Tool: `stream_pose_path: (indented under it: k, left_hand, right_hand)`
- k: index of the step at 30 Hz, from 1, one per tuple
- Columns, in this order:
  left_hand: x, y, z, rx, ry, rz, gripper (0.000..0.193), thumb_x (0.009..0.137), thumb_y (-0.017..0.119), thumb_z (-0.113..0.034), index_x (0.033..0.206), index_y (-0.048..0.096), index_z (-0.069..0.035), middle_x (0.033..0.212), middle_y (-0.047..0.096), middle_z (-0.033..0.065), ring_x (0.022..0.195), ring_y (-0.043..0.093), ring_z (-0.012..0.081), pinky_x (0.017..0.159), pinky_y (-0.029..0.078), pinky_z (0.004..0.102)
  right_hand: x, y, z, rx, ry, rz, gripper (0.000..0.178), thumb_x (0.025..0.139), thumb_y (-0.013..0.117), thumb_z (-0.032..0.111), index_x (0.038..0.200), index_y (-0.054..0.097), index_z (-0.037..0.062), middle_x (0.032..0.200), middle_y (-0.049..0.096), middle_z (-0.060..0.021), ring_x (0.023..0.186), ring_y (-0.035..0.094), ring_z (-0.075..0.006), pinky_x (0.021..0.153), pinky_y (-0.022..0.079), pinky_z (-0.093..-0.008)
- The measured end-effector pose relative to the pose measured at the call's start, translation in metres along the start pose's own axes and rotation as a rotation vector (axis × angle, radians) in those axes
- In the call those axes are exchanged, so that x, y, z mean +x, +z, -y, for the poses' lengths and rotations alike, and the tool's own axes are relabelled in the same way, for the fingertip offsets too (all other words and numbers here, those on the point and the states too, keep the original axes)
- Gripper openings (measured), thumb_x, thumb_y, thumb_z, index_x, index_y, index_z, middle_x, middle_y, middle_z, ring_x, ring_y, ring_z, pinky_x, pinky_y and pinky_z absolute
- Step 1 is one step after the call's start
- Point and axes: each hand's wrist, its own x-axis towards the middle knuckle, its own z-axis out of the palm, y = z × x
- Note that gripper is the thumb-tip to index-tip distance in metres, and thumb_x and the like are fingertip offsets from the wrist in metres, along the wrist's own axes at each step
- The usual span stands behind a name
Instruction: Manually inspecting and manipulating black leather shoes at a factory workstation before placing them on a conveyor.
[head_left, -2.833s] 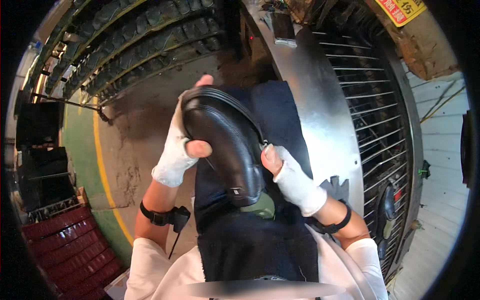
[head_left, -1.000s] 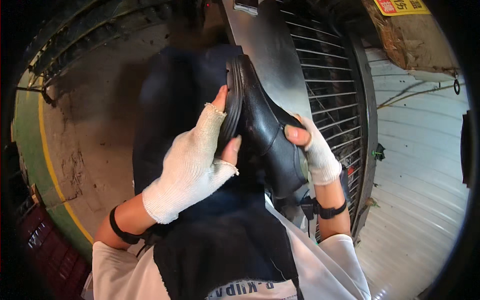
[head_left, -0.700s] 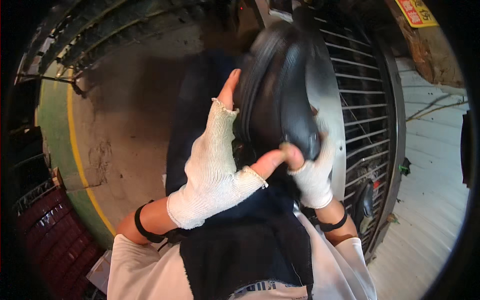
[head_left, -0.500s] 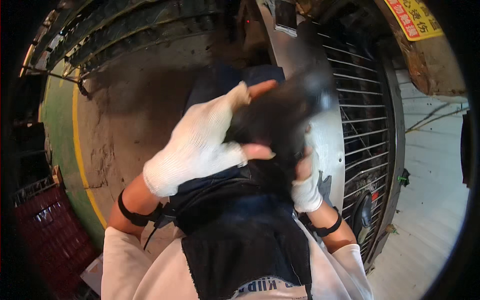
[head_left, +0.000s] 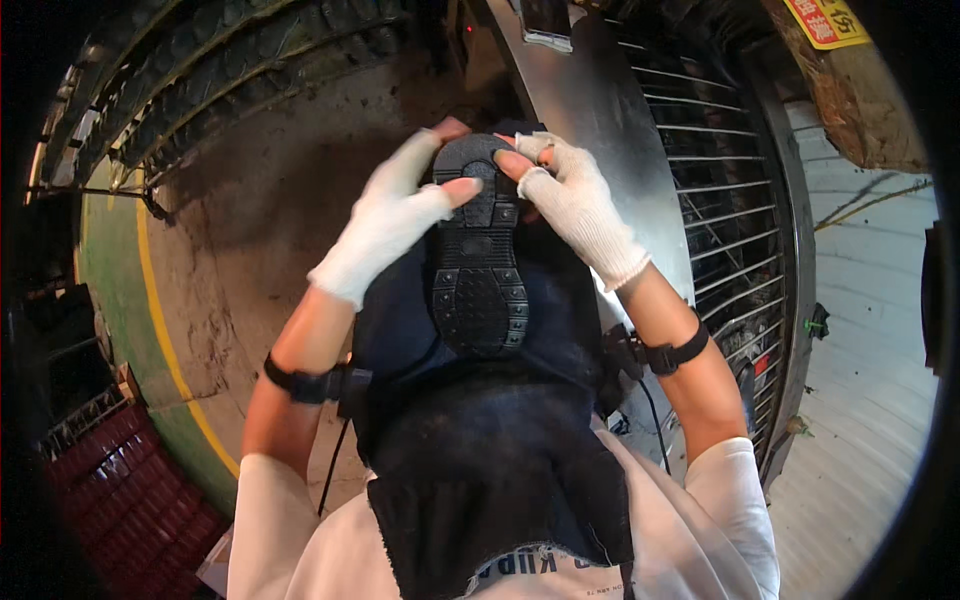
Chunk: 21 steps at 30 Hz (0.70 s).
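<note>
Gripping the black shoe (head_left: 478, 310) sole-up by its far end, the left hand (head_left: 387, 220) and right hand (head_left: 582, 207) hold it near the far edge of the dark apron (head_left: 500, 430), where a slipping thumb could let its near end swing.

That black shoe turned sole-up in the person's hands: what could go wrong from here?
The left hand and right hand both hold the far end of the black shoe, so its near end might swing or slip. Bare fingertips poke out of the white fingerless gloves and could get scraped on the treaded sole. A wide turn rightward might knock the shoe against the metal bench.
</note>
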Motion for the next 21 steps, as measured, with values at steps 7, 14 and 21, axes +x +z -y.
stream_pose_path:
  k: [7,14,21]
  left_hand:
    - [-0.053,-0.020,-0.008,0.320,0.308,0.253,0.056,0.076,0.091,-0.041,0.121,0.078,-0.012,0.116,0.064,0.0100,0.118,0.060,0.0344,0.108,0.046,0.0492]
    - [-0.044,-0.012,-0.009,0.266,0.193,0.156,0.045,0.075,0.092,-0.026,0.117,0.081,-0.016,0.100,0.058,0.0065,0.097,0.057,0.0283,0.089,0.050,0.0390]
    - [0.007,0.004,0.005,0.076,-0.113,-0.023,0.055,0.087,0.083,-0.021,0.137,0.066,-0.008,0.125,0.073,0.0089,0.111,0.059,0.0336,0.114,0.040,0.0443]
  right_hand:
    - [-0.055,-0.020,0.031,-0.202,-0.323,0.302,0.040,0.076,0.093,0.019,0.112,0.080,0.0106,0.116,0.069,-0.0139,0.117,0.067,-0.0299,0.104,0.052,-0.0404]
    - [-0.045,-0.019,-0.006,-0.029,-0.211,0.309,0.047,0.066,0.101,0.021,0.100,0.071,0.0072,0.111,0.067,-0.0117,0.124,0.063,-0.0333,0.121,0.039,-0.0464]
    - [-0.007,0.007,-0.016,0.136,0.067,0.010,0.052,0.086,0.087,0.009,0.131,0.062,0.0073,0.112,0.061,-0.0017,0.106,0.057,-0.0139,0.115,0.043,-0.0416]
